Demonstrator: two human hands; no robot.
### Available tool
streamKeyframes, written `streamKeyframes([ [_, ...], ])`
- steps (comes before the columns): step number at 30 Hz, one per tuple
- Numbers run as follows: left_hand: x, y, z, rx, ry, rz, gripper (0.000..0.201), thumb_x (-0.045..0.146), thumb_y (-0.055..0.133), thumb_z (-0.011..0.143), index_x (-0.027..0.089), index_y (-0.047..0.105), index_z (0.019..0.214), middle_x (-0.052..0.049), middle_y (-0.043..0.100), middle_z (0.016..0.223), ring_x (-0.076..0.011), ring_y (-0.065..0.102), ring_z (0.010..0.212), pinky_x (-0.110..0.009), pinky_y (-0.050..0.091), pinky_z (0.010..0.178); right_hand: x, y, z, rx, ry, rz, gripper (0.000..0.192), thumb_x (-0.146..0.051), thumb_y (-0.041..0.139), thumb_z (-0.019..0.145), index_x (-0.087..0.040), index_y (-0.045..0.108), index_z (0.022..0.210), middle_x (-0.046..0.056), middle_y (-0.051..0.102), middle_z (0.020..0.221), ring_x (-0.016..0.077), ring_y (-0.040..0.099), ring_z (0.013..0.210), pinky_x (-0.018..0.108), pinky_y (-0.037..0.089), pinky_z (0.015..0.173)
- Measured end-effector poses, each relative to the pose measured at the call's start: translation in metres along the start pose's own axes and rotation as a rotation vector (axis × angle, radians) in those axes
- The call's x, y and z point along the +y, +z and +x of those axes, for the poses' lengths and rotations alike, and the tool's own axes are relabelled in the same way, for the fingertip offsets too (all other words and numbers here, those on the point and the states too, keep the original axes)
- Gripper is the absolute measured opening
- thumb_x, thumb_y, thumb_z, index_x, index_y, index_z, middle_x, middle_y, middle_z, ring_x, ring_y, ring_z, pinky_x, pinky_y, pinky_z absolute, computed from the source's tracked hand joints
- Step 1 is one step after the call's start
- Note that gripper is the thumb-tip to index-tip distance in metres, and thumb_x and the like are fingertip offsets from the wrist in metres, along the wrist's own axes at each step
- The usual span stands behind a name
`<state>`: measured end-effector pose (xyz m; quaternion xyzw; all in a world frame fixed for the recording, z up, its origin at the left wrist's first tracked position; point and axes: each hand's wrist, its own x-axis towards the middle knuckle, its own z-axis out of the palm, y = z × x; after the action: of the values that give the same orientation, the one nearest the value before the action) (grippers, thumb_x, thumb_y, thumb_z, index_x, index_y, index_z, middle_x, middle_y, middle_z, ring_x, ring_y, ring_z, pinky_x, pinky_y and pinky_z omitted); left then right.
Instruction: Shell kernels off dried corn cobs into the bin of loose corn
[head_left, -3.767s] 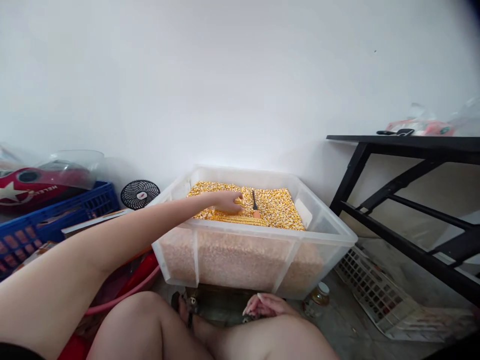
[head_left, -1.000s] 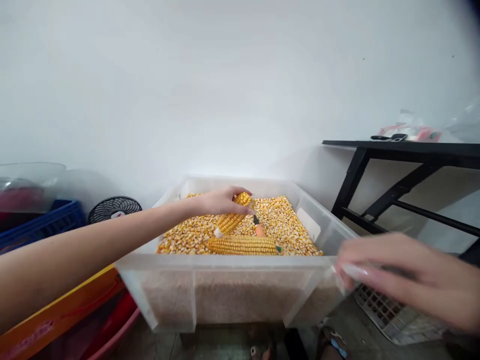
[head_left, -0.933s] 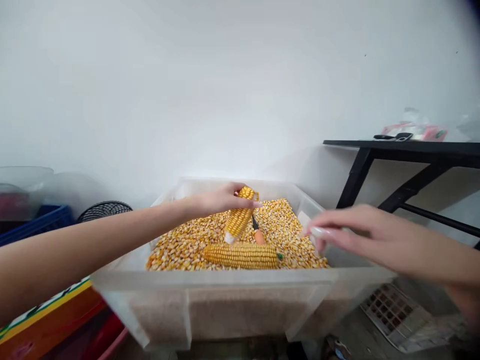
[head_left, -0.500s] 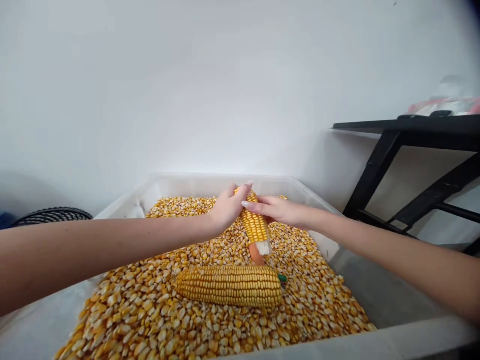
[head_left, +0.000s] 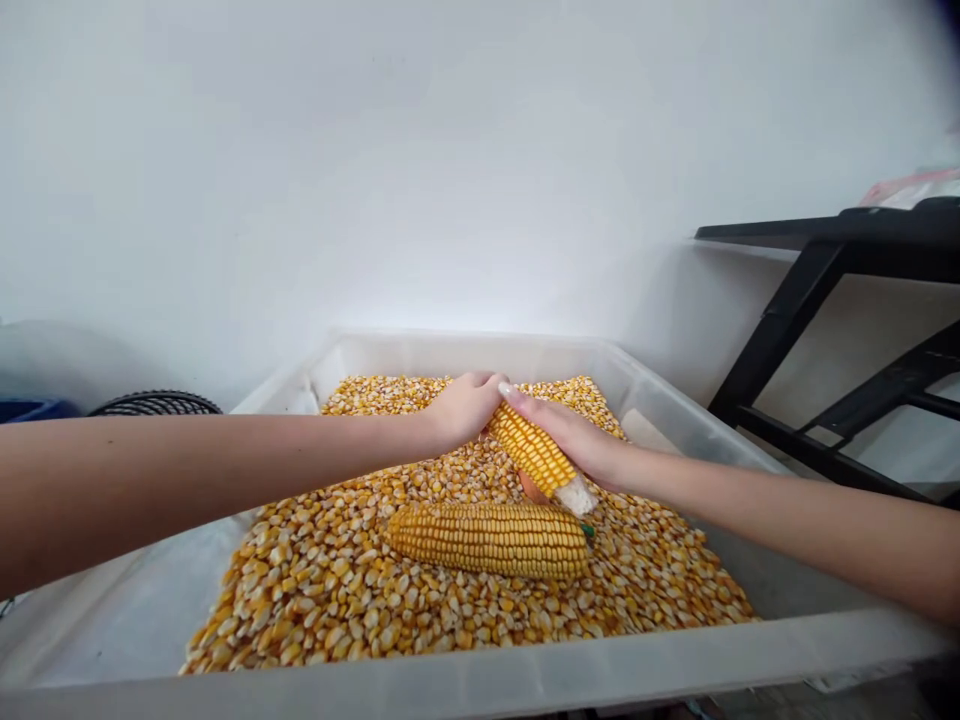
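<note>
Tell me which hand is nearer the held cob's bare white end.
Right. The right hand is on the held cob, close to its bare white end; the left hand is at the cob's opposite end.

Held cob [head_left: 534, 452] at right hand [head_left: 577, 438]: bright yellow, row-patterned, white end [head_left: 576, 496].
Nearer than hand: second cob [head_left: 491, 540], duller gold, green tip [head_left: 588, 531]. Surrounding kernels [head_left: 322, 600]: mottled yellow-white. Item beneath [head_left: 529, 488], mostly hidden: apparently orange.

bin [head_left: 480, 680]: smooth, translucent plastic | held corn cob [head_left: 536, 452]: bumpy, slightly glossy | wall [head_left: 450, 170]: smooth, matt
</note>
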<state>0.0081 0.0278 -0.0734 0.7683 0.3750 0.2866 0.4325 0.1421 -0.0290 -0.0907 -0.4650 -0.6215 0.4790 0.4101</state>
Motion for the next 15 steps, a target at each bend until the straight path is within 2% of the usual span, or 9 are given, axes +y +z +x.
streamKeyframes([
  [4,-0.001,-0.023,-0.009,-0.04,-0.167,-0.135,0.028,0.033,0.027,0.078,0.019,0.037,0.056,0.003,0.035,0.043,-0.0084,0.032,0.035,-0.021,0.024,0.032,-0.014,0.01,0.018,-0.104,-0.02,-0.032,0.042,-0.051,0.048,0.077,-0.017,0.061,0.098,0.004,0.064,0.09,0.0131,0.058,0.079,0.025,0.045,0.077],
  [7,-0.004,-0.042,-0.023,-0.106,-0.282,-0.164,0.036,0.04,0.023,0.079,0.019,0.036,0.053,0.002,0.033,0.038,-0.0082,0.027,0.031,-0.022,0.02,0.032,-0.02,0.023,0.034,-0.192,0.014,-0.078,0.044,-0.052,0.045,0.078,-0.015,0.061,0.098,0.005,0.064,0.084,0.0122,0.058,0.069,0.026,0.047,0.07],
  [9,-0.006,-0.052,-0.033,-0.113,-0.279,-0.139,0.034,0.037,0.027,0.079,0.019,0.038,0.053,0.003,0.032,0.037,-0.0075,0.025,0.031,-0.021,0.018,0.032,-0.022,0.035,0.039,-0.227,0.057,-0.065,0.044,-0.052,0.043,0.08,-0.016,0.059,0.1,0.004,0.064,0.081,0.0115,0.057,0.062,0.026,0.048,0.062],
  [12,-0.01,-0.06,-0.046,-0.023,-0.262,-0.125,0.024,0.029,0.031,0.077,0.018,0.04,0.058,0.004,0.034,0.042,-0.007,0.026,0.034,-0.019,0.017,0.031,-0.021,0.055,0.037,-0.256,0.089,0.025,0.042,-0.051,0.039,0.081,-0.019,0.057,0.103,0.003,0.062,0.079,0.0113,0.056,0.058,0.025,0.048,0.052],
  [15,-0.012,-0.06,-0.052,0.067,-0.246,-0.122,0.018,0.027,0.033,0.076,0.018,0.044,0.066,0.002,0.041,0.054,-0.0086,0.036,0.044,-0.017,0.026,0.034,-0.021,0.068,0.029,-0.214,0.107,0.088,0.041,-0.05,0.036,0.083,-0.019,0.058,0.1,0.001,0.059,0.07,0.0113,0.054,0.053,0.025,0.046,0.047],
])
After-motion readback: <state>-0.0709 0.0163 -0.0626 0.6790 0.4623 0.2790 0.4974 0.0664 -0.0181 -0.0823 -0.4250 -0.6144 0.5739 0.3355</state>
